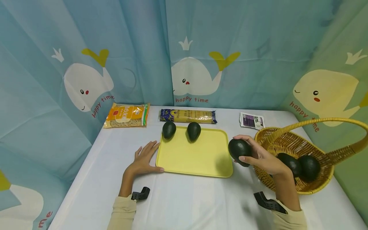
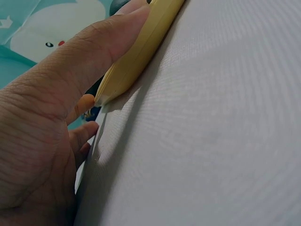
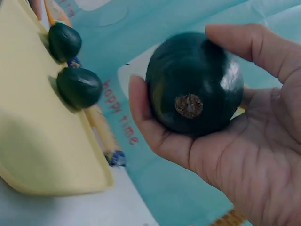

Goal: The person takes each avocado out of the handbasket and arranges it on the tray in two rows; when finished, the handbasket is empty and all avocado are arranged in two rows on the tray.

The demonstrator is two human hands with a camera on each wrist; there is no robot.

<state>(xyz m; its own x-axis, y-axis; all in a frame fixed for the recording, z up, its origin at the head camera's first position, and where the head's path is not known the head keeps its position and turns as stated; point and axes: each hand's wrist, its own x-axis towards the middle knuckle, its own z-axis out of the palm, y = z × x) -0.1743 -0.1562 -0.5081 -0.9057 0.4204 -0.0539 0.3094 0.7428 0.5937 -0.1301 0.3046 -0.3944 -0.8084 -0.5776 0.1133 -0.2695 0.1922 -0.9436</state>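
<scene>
My right hand (image 1: 265, 158) holds a dark green avocado (image 1: 240, 151) just off the tray's right edge. In the right wrist view, fingers and thumb curl round the avocado (image 3: 193, 84), its brown stem end facing the camera. Flat on the table lies a yellow tray (image 1: 187, 156), with two avocados at its back: one avocado (image 1: 169, 130) in the left corner, another avocado (image 1: 194, 131) near the middle. At the tray's front left corner rests my left hand (image 1: 143, 161), fingers spread along the side and thumb against the front edge.
A wicker basket (image 1: 311, 190) with a tall handle stands at right, several avocados (image 1: 309, 167) inside. Along the back lie an orange grain bag (image 1: 126, 115), a noodle packet (image 1: 188, 116) and a small purple-white packet (image 1: 251, 120). A whale-print curtain (image 1: 143, 64) hangs behind the table.
</scene>
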